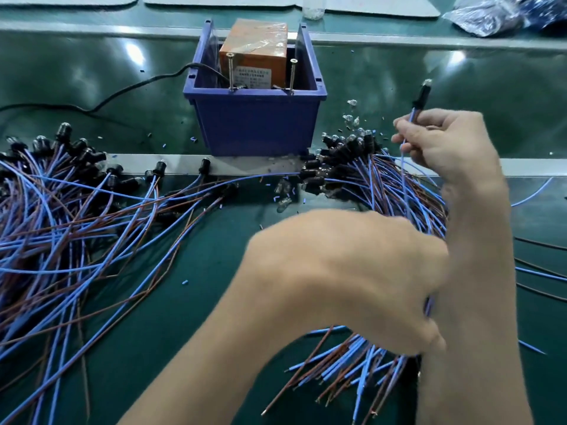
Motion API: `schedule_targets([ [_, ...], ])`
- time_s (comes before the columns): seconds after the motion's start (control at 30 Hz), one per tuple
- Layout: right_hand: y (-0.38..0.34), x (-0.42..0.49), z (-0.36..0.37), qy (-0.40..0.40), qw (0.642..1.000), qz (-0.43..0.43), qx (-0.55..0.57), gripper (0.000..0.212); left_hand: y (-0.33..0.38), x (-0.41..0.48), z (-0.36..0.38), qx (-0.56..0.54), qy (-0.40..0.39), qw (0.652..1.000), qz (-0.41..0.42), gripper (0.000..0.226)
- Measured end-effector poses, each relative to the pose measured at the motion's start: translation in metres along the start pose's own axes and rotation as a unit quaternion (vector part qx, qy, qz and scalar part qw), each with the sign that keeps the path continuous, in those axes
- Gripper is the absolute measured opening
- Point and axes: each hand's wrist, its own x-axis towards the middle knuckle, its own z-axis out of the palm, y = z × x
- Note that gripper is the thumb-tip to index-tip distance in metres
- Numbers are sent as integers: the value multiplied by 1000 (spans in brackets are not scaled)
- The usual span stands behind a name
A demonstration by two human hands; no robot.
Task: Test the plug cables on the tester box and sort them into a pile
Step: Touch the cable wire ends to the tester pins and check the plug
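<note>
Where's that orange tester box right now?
The orange tester box sits top centre of the head view, inside the blue bin, behind two upright screws, between the left cable pile and right cable pile.

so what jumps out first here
A blue bin at centre back holds the orange tester box. Blue and brown cables sprawl in a left pile and a right pile beside it. The right hand pinches one plug cable upright, right of the bin.
</note>
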Motion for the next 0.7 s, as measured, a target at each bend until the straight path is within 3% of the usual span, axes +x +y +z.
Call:
schedule_targets([
  [0.07,7,3,5,-44,997,19,-63,7,2,5,6,12,-17,1000,-5,51],
  [0.17,13,6,11,-100,982,46,-153,14,-26,8,3,3,-47,994,-96,24],
  [0.23,12,5,12,-115,978,51,-168,18,-63,-2,-5,-6,-61,979,-194,37],
  [0.37,10,2,10,-97,979,45,-171,22,-138,-34,-6,-30,6,914,-405,48],
  [0.43,10,2,10,-92,979,41,-176,13,-160,-41,4,-54,55,880,-469,42],
  [0.57,7,2,11,-68,973,22,-219,19,-170,-35,24,-136,128,843,-504,22],
  [0.7,2,-1,11,-48,971,19,-232,16,-173,-27,28,-129,158,839,-505,21],
])
